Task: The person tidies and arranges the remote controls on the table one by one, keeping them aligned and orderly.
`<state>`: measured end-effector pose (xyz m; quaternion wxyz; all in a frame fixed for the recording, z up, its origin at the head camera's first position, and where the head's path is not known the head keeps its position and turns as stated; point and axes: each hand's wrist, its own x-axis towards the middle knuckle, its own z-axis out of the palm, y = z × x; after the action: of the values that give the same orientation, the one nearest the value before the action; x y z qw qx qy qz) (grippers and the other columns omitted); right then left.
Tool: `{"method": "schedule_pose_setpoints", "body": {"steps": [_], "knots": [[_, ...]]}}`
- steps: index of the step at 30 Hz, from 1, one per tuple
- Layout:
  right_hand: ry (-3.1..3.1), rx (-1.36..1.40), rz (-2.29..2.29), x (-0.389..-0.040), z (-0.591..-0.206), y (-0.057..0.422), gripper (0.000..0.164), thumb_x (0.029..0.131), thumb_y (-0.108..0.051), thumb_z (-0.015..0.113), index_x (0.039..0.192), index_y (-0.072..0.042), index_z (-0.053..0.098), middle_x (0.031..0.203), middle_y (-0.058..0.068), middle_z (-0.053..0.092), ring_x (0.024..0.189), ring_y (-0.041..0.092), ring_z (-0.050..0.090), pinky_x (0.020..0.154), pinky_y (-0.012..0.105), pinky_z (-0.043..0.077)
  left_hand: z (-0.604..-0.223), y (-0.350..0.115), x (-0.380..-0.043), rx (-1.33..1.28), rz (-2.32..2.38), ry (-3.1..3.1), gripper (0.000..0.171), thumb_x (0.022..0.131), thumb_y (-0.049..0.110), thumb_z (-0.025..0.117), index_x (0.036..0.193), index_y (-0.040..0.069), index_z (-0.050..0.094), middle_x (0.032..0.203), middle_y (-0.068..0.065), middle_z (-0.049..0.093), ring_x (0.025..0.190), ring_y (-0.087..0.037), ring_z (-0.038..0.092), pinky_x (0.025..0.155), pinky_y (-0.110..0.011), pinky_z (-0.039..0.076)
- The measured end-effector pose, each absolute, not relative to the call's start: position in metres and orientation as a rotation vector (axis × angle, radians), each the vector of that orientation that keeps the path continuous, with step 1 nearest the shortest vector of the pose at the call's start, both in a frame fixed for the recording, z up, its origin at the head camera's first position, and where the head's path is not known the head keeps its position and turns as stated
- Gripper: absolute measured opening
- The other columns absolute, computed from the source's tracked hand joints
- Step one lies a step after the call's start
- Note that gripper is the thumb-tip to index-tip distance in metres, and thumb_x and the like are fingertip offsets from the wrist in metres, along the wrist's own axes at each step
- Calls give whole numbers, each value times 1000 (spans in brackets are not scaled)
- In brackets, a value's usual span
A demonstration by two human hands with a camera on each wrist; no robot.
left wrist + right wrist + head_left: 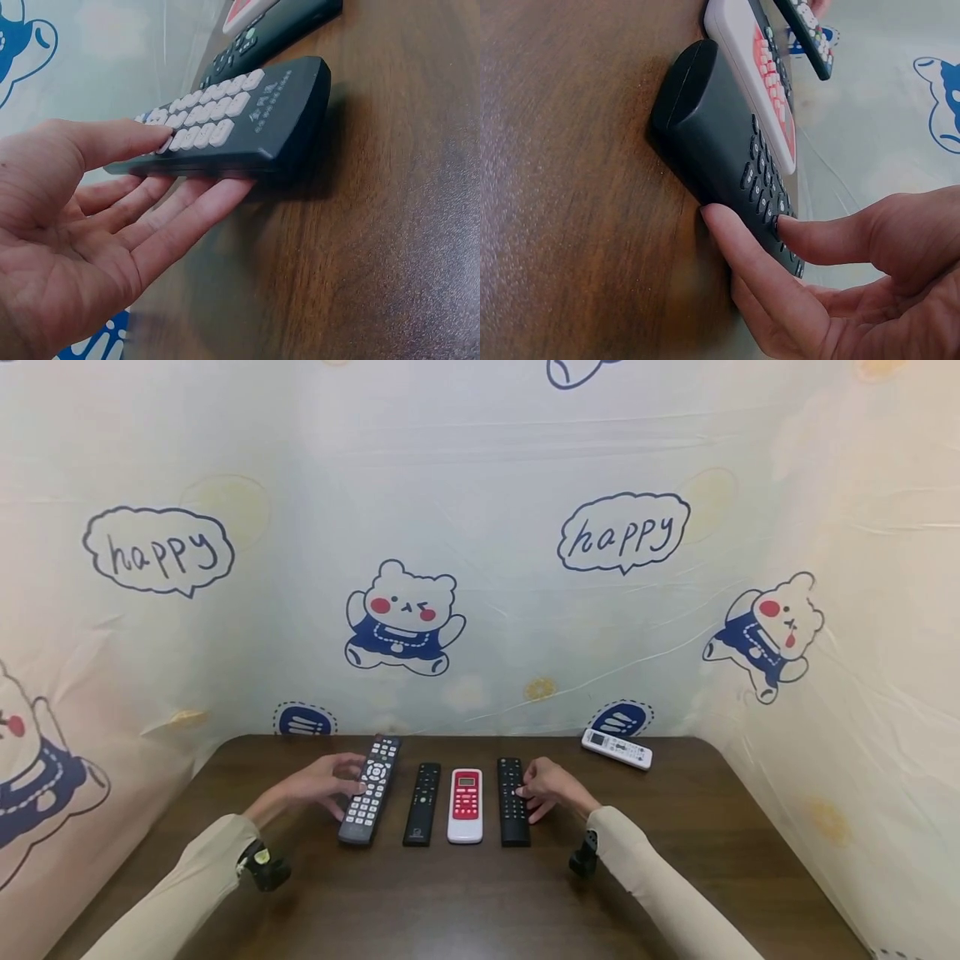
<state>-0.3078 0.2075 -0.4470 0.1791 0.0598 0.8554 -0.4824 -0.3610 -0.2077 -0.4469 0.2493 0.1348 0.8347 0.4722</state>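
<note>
My left hand (pixel 315 783) pinches a big dark remote control (pixel 376 795) with white buttons, the thumb on its keys and the fingers underneath. In the left wrist view this remote is tilted, its near side raised off the wood. A slim black remote control (pixel 514 806) is held along its right edge by my right hand (pixel 553 783). The right wrist view shows that thumb on the keys and the fingers against the side. Between the two lie a narrow black remote (pixel 422 810) and a white remote with a red key panel (pixel 465 827).
A small white remote control (pixel 617 749) lies slantwise at the back right of the brown wooden table (pixel 450 910). Behind the table's far edge hangs a pale curtain (pixel 510 635) printed with bears. Dark wrist cameras sit below both hands.
</note>
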Motion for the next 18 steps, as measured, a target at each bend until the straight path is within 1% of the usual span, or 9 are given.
{"method": "schedule_pose_setpoints", "body": {"steps": [3, 4, 12, 18], "knots": [[2419, 177, -1361, -308, -448, 208, 20, 100, 3, 65, 115, 11, 55, 99, 22, 62, 89, 36, 74, 68, 39, 67, -445, -205, -359, 354, 1305, 2276, 79, 97, 15, 72, 158, -8, 28, 146, -36, 43, 100, -28, 68, 71, -45, 66], [2419, 176, -1359, -309, -448, 208, 20, 100, 3, 65, 116, 11, 55, 99, 22, 62, 89, 36, 74, 68, 39, 67, -445, -205, -358, 361, 1303, 2276, 79, 97, 15, 71, 158, -9, 26, 146, -37, 42, 100, -28, 68, 71, -45, 66], [2422, 172, -1363, -308, -448, 207, 21, 100, 3, 65, 117, 10, 54, 98, 21, 61, 87, 35, 73, 68, 40, 67, -442, -203, -357, 343, 1345, 2264, 80, 99, 19, 70, 160, -7, 25, 148, -37, 40, 102, -30, 67, 74, -44, 66], [2427, 169, -1371, -308, -449, 207, 21, 100, 4, 65, 116, 10, 54, 96, 20, 60, 86, 35, 73, 68, 40, 67, -443, -197, -352, 330, 1350, 2243, 80, 98, 20, 72, 159, -7, 27, 144, -35, 44, 101, -29, 68, 73, -45, 66]]}}
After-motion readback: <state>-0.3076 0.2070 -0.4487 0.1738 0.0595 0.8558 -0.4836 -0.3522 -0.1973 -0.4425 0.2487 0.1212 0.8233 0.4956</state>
